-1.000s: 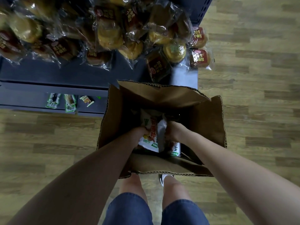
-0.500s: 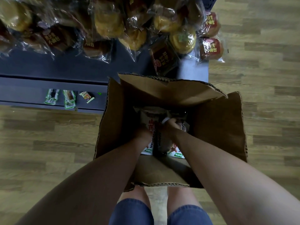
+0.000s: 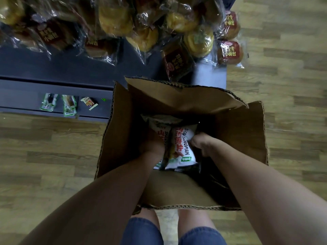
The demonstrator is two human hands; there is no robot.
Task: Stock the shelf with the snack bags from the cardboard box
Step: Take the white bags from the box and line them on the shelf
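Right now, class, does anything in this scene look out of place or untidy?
Yes: bread bags are heaped on the shelf, with one red bag overhanging its right end. Three small packets lie skewed below.

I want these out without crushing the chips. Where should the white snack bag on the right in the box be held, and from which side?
Judging by its pose, grip the white snack bag by its right long edge, coming straight down through the open top of the cardboard box. It stands on edge against a second bag, so that edge is free. The right hand is already there.
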